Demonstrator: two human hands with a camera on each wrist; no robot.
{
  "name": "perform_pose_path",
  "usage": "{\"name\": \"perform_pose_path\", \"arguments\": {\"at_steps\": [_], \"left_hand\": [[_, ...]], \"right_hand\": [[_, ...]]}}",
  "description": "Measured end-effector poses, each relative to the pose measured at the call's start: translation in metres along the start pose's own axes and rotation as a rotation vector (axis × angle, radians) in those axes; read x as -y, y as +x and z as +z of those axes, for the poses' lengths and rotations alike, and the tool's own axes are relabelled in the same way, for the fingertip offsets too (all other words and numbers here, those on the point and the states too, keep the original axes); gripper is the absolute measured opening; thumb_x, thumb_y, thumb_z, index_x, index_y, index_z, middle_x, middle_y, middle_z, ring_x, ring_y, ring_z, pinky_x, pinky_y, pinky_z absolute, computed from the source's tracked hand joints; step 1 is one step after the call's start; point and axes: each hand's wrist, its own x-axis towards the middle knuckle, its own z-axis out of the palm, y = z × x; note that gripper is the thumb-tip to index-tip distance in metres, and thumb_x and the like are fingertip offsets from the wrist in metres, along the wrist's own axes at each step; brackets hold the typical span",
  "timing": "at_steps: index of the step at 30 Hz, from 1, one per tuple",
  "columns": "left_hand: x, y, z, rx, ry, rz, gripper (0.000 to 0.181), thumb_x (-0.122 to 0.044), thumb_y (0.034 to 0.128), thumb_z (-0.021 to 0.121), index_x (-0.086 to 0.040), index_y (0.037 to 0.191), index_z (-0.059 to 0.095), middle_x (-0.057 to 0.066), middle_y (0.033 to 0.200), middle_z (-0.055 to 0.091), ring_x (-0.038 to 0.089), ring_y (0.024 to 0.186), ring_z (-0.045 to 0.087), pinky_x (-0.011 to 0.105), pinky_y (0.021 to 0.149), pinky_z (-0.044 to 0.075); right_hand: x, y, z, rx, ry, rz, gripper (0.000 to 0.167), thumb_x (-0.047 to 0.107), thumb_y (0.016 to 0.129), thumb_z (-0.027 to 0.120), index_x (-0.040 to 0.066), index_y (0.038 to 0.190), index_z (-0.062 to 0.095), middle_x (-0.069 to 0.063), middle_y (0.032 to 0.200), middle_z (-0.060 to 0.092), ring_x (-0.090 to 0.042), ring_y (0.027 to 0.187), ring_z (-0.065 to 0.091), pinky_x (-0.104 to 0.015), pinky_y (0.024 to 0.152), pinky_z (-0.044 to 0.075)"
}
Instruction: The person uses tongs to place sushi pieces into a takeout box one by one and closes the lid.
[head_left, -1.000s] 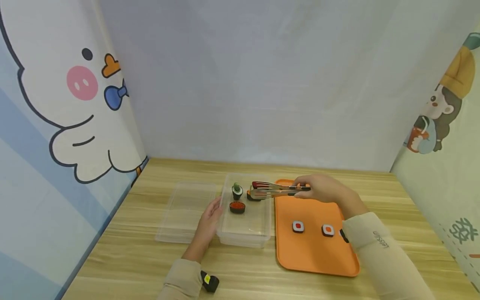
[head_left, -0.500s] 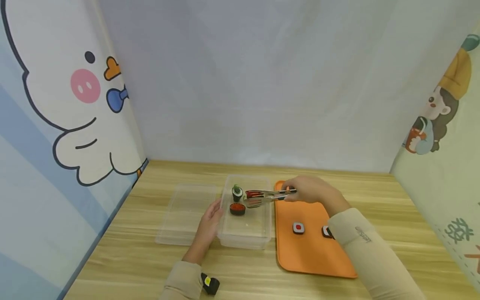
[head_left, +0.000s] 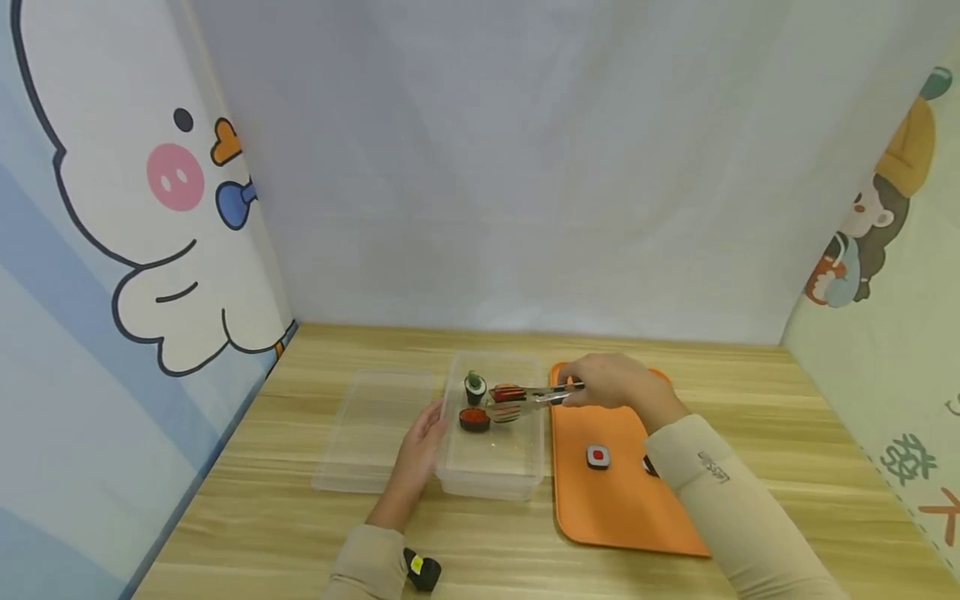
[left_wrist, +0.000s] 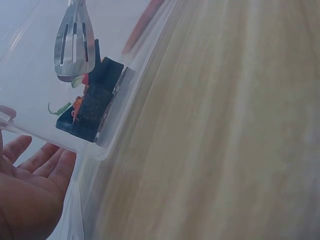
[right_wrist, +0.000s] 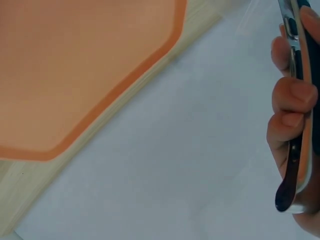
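My right hand (head_left: 606,381) grips metal serving tongs (head_left: 536,396) by their dark handles; the right wrist view shows its fingers curled round them. The slotted tong ends are inside a clear plastic box (head_left: 491,479), at a red-orange topped toy sushi (head_left: 510,387) they partly cover; whether they pinch it I cannot tell. Close to them in the box are a green-topped sushi roll (head_left: 475,387) and a red roe sushi (head_left: 474,419). My left hand (head_left: 417,446) rests against the box's left side, its fingers (left_wrist: 55,165) fairly straight in the left wrist view.
An orange tray (head_left: 622,517) lies right of the box with a white, red-centred roll (head_left: 597,457); another roll (head_left: 649,467) is mostly behind the right sleeve. A clear lid (head_left: 375,429) lies to the left. A black toy sushi (head_left: 423,571) sits beside the left sleeve.
My right hand and the tongs have moved left and slightly down, closer to the roe sushi. The right sleeve covers more of the tray's rolls. My left hand has stayed against the box.
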Motion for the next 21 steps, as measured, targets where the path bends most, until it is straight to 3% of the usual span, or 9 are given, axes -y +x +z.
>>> {"name": "perform_pose_path", "arguments": {"at_steps": [12, 21], "left_hand": [[0.0, 0.002, 0.003, -0.007, 0.008, -0.01, 0.045, -0.014, 0.104, 0.044, -0.002, 0.147, 0.038, 0.024, 0.143, 0.045, 0.041, 0.129, 0.043, 0.055, 0.107, 0.031], [0.001, 0.006, 0.003, -0.023, 0.025, -0.016, 0.045, -0.014, 0.1037, 0.045, -0.003, 0.147, 0.039, 0.023, 0.143, 0.045, 0.04, 0.13, 0.042, 0.054, 0.108, 0.03]], "right_hand": [[-0.004, 0.003, 0.0, 0.01, -0.01, 0.015, 0.021, 0.035, 0.092, 0.069, 0.02, 0.106, 0.066, 0.006, 0.091, 0.061, -0.012, 0.068, 0.05, -0.031, 0.058, 0.042], [-0.018, -0.004, 0.007, -0.031, 0.108, 0.005, 0.024, 0.034, 0.093, 0.068, 0.021, 0.113, 0.067, 0.01, 0.095, 0.062, -0.011, 0.074, 0.053, -0.034, 0.066, 0.046]]}}
